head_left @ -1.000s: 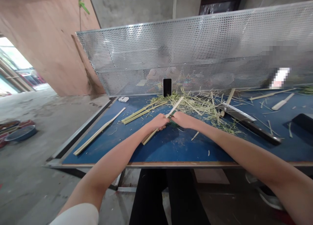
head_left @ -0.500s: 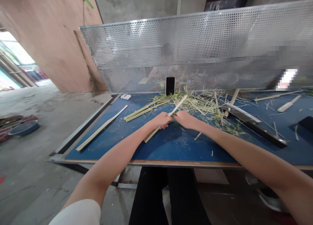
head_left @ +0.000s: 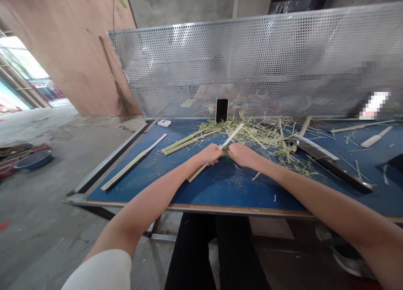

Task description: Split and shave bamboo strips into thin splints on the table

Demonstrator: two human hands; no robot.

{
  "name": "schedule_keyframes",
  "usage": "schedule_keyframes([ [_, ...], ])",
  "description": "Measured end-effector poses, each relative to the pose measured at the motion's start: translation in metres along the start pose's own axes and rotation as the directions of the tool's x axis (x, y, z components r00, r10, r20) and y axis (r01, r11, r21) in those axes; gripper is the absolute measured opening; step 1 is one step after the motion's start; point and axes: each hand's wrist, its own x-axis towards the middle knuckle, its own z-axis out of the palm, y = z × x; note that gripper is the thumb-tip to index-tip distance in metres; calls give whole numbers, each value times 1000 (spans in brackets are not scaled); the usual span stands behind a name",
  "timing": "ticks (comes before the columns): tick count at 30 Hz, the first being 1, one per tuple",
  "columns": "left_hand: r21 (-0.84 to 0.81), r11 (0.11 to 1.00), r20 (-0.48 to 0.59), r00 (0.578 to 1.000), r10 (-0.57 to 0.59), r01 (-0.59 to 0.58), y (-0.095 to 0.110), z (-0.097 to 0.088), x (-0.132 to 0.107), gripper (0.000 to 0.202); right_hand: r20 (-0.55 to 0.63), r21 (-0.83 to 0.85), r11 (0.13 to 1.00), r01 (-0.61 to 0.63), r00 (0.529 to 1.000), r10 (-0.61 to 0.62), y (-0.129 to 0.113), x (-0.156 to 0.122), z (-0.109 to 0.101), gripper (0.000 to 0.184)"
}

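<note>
A pale bamboo strip (head_left: pixel 233 134) lies slanted on the blue table (head_left: pixel 220 189), its near end low left and its far end up right. My left hand (head_left: pixel 210 154) is closed around the strip's middle. My right hand (head_left: pixel 239 154) is closed just to the right, touching the left hand; a small dark object shows between them, but I cannot make out what it is.
A large cleaver (head_left: pixel 327 160) lies to the right amid green bamboo shavings (head_left: pixel 267 137). More bamboo strips (head_left: pixel 185 141) and a long strip (head_left: pixel 134 162) lie left. A phone (head_left: pixel 222 110) leans on the perforated metal screen (head_left: pixel 267 63). Basins (head_left: pixel 30 159) sit on the floor.
Both hands stay clenched together on the strip. The camera has shifted a little left, so everything sits slightly further right in view.
</note>
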Motion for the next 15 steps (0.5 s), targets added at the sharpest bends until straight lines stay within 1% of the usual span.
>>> schedule_keyframes([
  [3, 24, 1000, -22, 1000, 0, 0, 1, 0, 1, 33, -16, -95, 995, -30, 999, 28, -2, -1, 1, 39],
  [8, 17, 999, -28, 999, -31, 31, 3, 0, -1, 32, -8, -218, 975, -46, 999, 45, 0, -1, -1, 23],
  [11, -4, 998, -3, 998, -61, 61, 3, -1, -1, 36, -9, -252, 963, -92, 996, 93, 3, -2, -8, 27],
  [15, -27, 995, 21, 995, -98, 99, 4, 1, 1, 40, -36, -226, 966, -123, 992, 118, 5, 1, -12, 33],
])
